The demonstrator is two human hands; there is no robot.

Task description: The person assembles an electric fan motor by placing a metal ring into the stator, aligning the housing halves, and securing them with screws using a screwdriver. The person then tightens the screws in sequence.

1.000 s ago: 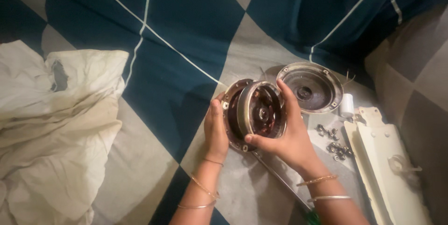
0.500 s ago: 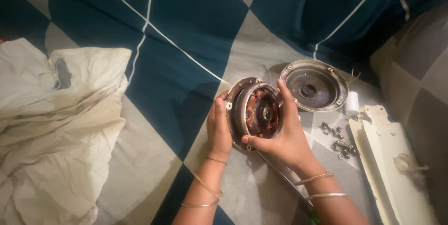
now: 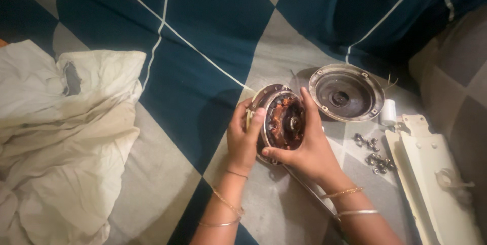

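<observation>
Both hands, left hand (image 3: pixel 244 138) and right hand (image 3: pixel 309 148), held the round motor (image 3: pixel 282 122) firmly; a metal cover (image 3: pixel 346 92) lay at two o'clock.

A home, likely a bedroom: the work surface is a bed under a blue-and-grey checked sheet (image 3: pixel 203 47), with a crumpled white cloth (image 3: pixel 66 138) at one side and motor parts (image 3: pixel 346 91) spread over the bedding.

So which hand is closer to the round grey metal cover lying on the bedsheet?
Right. The right hand sits just beside the round grey metal cover; the left hand is farther, across the motor.
</observation>
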